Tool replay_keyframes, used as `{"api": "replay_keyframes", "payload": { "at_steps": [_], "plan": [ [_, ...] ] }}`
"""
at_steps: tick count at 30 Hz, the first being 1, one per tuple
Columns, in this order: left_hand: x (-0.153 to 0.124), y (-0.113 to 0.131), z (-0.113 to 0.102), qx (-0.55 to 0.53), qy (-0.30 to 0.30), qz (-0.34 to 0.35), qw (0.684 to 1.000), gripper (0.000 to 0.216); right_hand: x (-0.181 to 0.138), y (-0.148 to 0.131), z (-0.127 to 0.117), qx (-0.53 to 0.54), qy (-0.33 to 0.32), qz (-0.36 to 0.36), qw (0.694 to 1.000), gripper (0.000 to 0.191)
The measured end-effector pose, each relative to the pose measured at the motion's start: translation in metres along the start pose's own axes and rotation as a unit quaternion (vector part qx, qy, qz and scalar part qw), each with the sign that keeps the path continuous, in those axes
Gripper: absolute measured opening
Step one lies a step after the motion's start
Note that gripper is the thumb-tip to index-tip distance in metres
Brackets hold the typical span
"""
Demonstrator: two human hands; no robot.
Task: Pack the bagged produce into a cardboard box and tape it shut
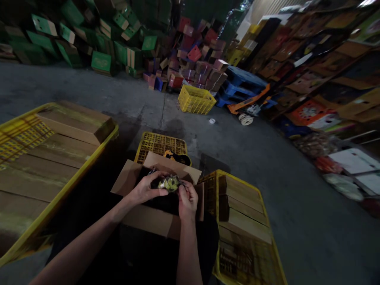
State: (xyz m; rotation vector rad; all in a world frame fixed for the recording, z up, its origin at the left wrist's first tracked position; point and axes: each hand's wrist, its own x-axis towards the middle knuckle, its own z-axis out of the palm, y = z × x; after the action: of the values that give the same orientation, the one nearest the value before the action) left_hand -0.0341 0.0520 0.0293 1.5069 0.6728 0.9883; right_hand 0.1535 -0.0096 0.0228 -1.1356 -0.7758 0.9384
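A: Landmark's the open box (154, 219). Go left to right.

B: Left of the open box: big yellow crate (74, 180), loaded with closed cartons (50, 170). Way behind those, heap of green boxes (101, 62).

A: Left hand (146, 189)?

B: Over the open box, reaching in from its left side. Pinching the wrapped item (170, 183), thumb in front, fingers behind.

A: And that item, where?

B: Above the middle of the open box, between both hands. Greenish-yellow, dark spots, shiny clear wrap. Can't tell what it is.

A: Behind?

B: Low yellow crate (148, 142) just behind the open box, black-and-orange object (181, 159) by the box's back flap.

A: Right hand (187, 198)?

B: Over the right part of the open box, fingertips and thumb pinching the item's right end.

A: Rest?

B: Right of the open box, just beside it: another yellow crate, rightmost (210, 190), flat cartons (246, 217) inside. Well behind, blue pallets (242, 81) and an orange pallet jack (251, 101).
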Motion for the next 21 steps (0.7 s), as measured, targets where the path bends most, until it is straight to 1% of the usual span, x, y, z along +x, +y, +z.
{"api": "replay_keyframes", "payload": {
  "at_steps": [5,10,13,16,18,21],
  "plan": [
    [-0.001,-0.002,0.001,-0.069,0.002,-0.022,0.997,0.064,-0.001,-0.006,0.003,0.052,0.006,0.029,0.998,0.026],
    [-0.001,-0.002,0.003,-0.107,0.036,-0.055,0.992,0.055,0.001,-0.007,0.005,0.052,-0.002,0.033,0.998,0.025],
    [0.0,-0.003,0.002,-0.086,0.041,-0.045,0.994,0.053,0.003,-0.004,0.004,0.035,0.001,0.004,0.999,0.032],
    [0.0,-0.004,0.0,-0.039,0.023,-0.017,0.999,0.051,0.004,-0.001,0.002,0.01,-0.005,-0.035,0.999,0.045],
    [0.0,-0.004,0.0,-0.009,0.015,0.002,1.0,0.048,0.004,0.001,0.0,0.004,-0.026,-0.039,0.999,0.05],
    [-0.001,-0.004,0.0,0.018,0.021,0.03,0.999,0.047,0.003,0.004,-0.002,0.004,-0.05,-0.028,0.998,0.048]
  ]
}}
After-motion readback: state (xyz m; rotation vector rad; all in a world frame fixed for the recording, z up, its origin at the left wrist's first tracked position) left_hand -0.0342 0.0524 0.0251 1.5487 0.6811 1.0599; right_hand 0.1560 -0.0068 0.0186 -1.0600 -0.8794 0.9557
